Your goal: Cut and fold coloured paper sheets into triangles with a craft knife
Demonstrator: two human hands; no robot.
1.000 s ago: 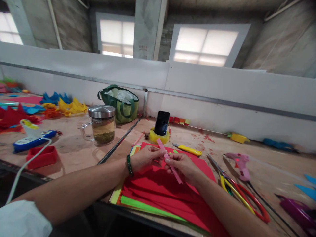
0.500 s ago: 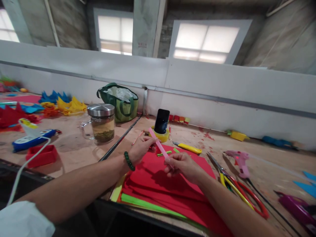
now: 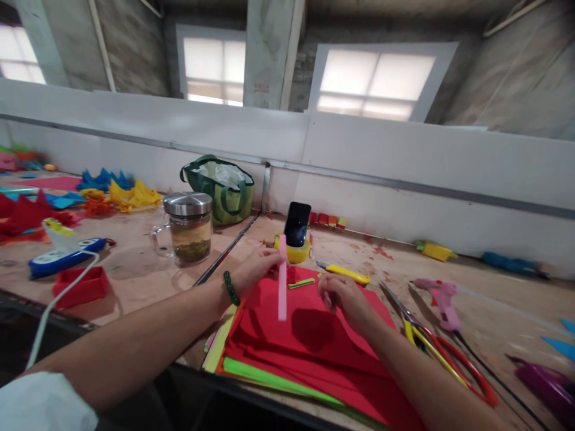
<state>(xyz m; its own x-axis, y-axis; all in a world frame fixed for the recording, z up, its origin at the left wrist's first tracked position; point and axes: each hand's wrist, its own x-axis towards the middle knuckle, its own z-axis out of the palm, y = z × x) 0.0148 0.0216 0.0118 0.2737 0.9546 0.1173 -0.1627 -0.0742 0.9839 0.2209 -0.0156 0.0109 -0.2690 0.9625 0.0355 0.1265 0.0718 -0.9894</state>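
My left hand (image 3: pixel 257 270) pinches the top of a narrow pink paper strip (image 3: pixel 282 287), which hangs almost straight down over a stack of red paper sheets (image 3: pixel 314 341). A green bead bracelet sits on that wrist. My right hand (image 3: pixel 342 294) hovers just right of the strip with its fingers curled loosely, touching nothing I can see. A short green paper sliver (image 3: pixel 300 282) lies on the red sheets between my hands.
Scissors with red and yellow handles (image 3: pixel 431 344) and a pink glue gun (image 3: pixel 442 299) lie to the right. A yellow utility knife (image 3: pixel 345 273), a phone (image 3: pixel 296 224) standing in a yellow tape roll, a lidded glass jar (image 3: pixel 187 228) and a green bag (image 3: pixel 222 187) stand behind.
My right hand let go of the pink strip and drew back to the right. The strip swung from slanted between both hands to hanging vertically from my left hand alone.
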